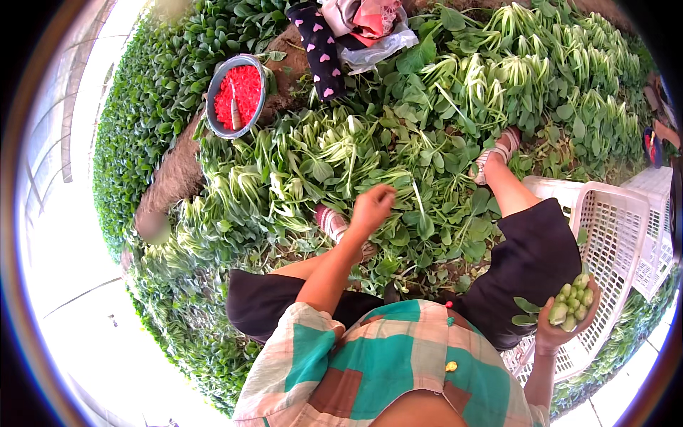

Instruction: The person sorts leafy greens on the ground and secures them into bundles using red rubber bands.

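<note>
My left hand (373, 210) hangs above the cut leafy greens (405, 160) between my feet, its fingers curled and nothing visible in them. A loose pale stalk (417, 197) lies just right of it. At the far right, my right hand (552, 335) grips a bunch of greens (573, 302) with its pale green stem ends turned up. A few leaves stick out on the left of that bunch. The hand is over the side of a white perforated plastic basket (642, 224) beside my leg, and the basket's inside is partly hidden.
A grey basin (211, 96) of small red pieces (246, 88), with a wooden-handled tool (235, 115) on them, stands upper left. Dark heart-patterned fabric (320, 53) and a plastic bag (373, 56) lie at the top. Rows of uprooted greens (512, 74) spread right; growing plants (139, 128) stand left.
</note>
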### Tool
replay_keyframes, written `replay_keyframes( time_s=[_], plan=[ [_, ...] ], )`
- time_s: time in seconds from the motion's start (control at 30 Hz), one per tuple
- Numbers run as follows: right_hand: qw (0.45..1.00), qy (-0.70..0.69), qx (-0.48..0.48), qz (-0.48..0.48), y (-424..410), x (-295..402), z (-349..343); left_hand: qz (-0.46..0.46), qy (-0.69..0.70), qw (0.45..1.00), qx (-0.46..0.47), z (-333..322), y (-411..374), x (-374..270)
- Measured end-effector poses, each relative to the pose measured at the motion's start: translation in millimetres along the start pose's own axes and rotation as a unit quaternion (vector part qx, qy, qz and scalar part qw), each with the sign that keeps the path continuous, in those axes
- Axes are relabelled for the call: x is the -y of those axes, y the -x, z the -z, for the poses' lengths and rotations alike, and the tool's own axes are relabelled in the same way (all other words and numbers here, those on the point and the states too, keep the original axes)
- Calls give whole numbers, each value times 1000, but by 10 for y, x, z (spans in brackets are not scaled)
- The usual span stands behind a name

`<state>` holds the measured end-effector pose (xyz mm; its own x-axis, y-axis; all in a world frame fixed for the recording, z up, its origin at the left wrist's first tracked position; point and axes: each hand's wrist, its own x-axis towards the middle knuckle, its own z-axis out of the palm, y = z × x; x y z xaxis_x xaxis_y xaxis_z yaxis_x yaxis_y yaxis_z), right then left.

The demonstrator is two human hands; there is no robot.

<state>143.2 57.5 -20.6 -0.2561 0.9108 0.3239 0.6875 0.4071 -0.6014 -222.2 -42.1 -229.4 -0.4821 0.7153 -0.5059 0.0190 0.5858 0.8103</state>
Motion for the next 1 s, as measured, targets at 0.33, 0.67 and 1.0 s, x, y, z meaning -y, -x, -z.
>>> replay_keyframes(
  time_s=[0.33, 0.67, 1.0],
  plan=[
    [998, 53, 11, 20, -51, 18, 10, -160, -315, 921, -162, 970, -1233, 309],
    [999, 24, -13, 19, 4, -3, -31, -272, -419, 856, -133, 829, -755, 275],
    [1000, -2, 8, 20, -21, 20, -26, -62, 55, 994, 68, 603, -271, -406]
  ],
)
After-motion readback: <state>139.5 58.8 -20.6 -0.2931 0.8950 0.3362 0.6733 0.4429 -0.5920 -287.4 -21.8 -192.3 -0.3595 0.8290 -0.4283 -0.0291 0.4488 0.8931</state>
